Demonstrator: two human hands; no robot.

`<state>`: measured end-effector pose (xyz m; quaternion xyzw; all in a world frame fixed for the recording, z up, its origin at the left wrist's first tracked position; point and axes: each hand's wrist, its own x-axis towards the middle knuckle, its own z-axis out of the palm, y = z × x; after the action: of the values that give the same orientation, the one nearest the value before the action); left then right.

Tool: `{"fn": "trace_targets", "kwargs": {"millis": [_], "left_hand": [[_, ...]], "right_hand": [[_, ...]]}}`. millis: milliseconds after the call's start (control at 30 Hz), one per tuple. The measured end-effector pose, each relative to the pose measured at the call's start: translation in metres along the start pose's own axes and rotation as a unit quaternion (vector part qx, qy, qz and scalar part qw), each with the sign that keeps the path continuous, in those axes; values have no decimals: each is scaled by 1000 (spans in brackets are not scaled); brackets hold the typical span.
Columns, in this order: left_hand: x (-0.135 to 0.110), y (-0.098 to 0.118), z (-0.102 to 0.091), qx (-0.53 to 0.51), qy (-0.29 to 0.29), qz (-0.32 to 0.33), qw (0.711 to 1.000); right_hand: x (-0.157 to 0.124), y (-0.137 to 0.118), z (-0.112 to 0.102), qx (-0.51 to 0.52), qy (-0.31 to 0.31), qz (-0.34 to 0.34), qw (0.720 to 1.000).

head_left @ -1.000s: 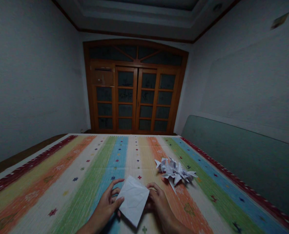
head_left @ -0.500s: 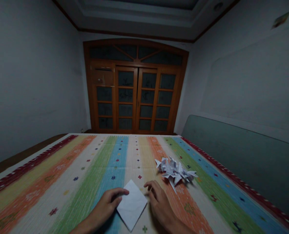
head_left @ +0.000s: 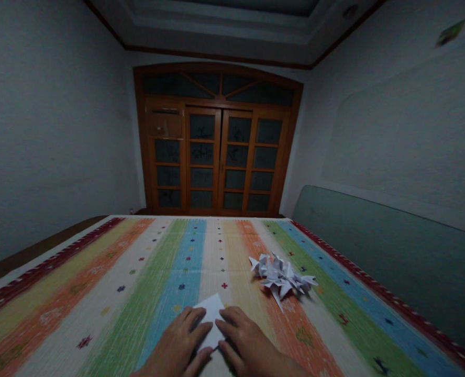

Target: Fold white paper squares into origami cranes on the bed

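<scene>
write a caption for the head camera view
Left hand and right hand press a white paper sheet on a striped woven cover, near a pile of folded paper

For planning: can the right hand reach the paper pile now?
Probably yes: only striped cloth lies between the right hand and the paper pile, though that hand rests on the folded sheet.

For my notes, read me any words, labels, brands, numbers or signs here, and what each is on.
Nothing is readable.
The paper sheet under the left hand and right hand shows no writing.
Neither does the folded paper pile.
Dark marks on the door's glass panes are too blurred to tell.
</scene>
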<state>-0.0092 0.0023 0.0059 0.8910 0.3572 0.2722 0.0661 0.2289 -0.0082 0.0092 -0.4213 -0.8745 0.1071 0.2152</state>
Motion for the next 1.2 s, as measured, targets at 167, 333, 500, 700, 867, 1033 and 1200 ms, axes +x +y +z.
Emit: {"fn": "trace_targets", "kwargs": {"millis": [167, 333, 500, 700, 867, 1033, 1200], "left_hand": [[-3, 0, 2, -4, -39, 9, 999], [-1, -11, -4, -41, -67, 25, 997], [3, -12, -19, -69, -111, 27, 991], [-2, -13, -24, -132, -85, 65, 985], [0, -9, -26, -124, -109, 65, 984], [7, -1, -29, -136, -139, 58, 979], [3, -7, -21, -108, -135, 61, 983]], "right_hand": [[0, 2, 7, -31, 26, -26, 999], [1, 3, 8, -30, 61, -63, 996], [1, 3, 5, -15, 85, -90, 992], [-7, 15, 24, 20, 88, -137, 987], [-8, 15, 25, 35, 53, -146, 987], [-7, 10, 3, 88, 36, -104, 990], [-12, 16, -3, 110, -31, -73, 991]]}}
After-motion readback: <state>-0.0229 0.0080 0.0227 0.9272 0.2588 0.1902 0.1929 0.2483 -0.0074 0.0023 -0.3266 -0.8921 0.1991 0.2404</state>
